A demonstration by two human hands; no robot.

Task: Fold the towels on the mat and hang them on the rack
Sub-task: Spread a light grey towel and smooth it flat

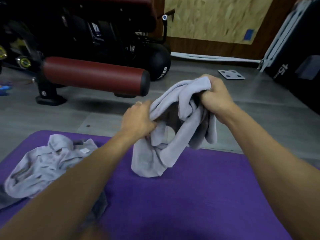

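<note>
Grey towel held bunched above a purple mat.

The towel is gripped by both hands: an upper fold is clenched in the right hand, and a lower edge is pinched by the left hand, fingers curled into the cloth. Its bottom end rests crumpled on the mat. A second grey towel lies rumpled at the mat's left side (partly hidden by the left forearm). A red padded roller is seen on the grey floor beyond.
</note>
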